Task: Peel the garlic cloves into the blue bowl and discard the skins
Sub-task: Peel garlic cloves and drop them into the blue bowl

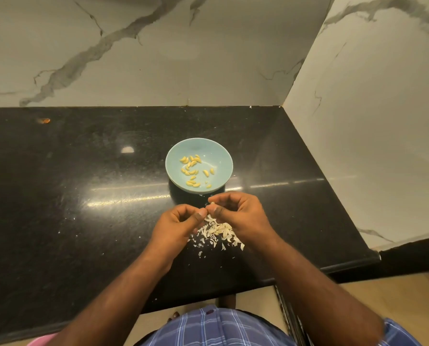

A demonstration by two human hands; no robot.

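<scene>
Fingertips first: my left hand [181, 222] and right hand [240, 216] meet just in front of me, fingers curled in, thumbs and forefingers pinched together on a small pale garlic clove [211, 204] between them; only a sliver of it shows, so I cannot tell how much skin is on it; both hands hover above the counter, not resting on it.

Directly beneath the hands, spilling toward 5 o'clock, lies the pile of skins [218, 232]; dry, papery, off-white flakes, thick under my right hand and thinning to loose specks toward the near edge of the counter.

At 12 o'clock from the fingers, just beyond them, sits the blue bowl [222, 156]; pale blue, round, shallow, upright; its near rim is close to my knuckles but apart from them; inside it the peeled cloves [191, 167] lie yellow and glossy, clustered toward the bowl's 9 o'clock side, a few strays toward 6 and 3.

Room to move: the black countertop [83, 196] runs wide toward 9 o'clock; at 3 o'clock it ends against the side wall; its front edge cuts in close below my right forearm; polished, speckled, streaked with light reflections.

Behind, from 10 to 2 o'clock, the marble wall [158, 58], grey-veined, meets the counter.
</scene>
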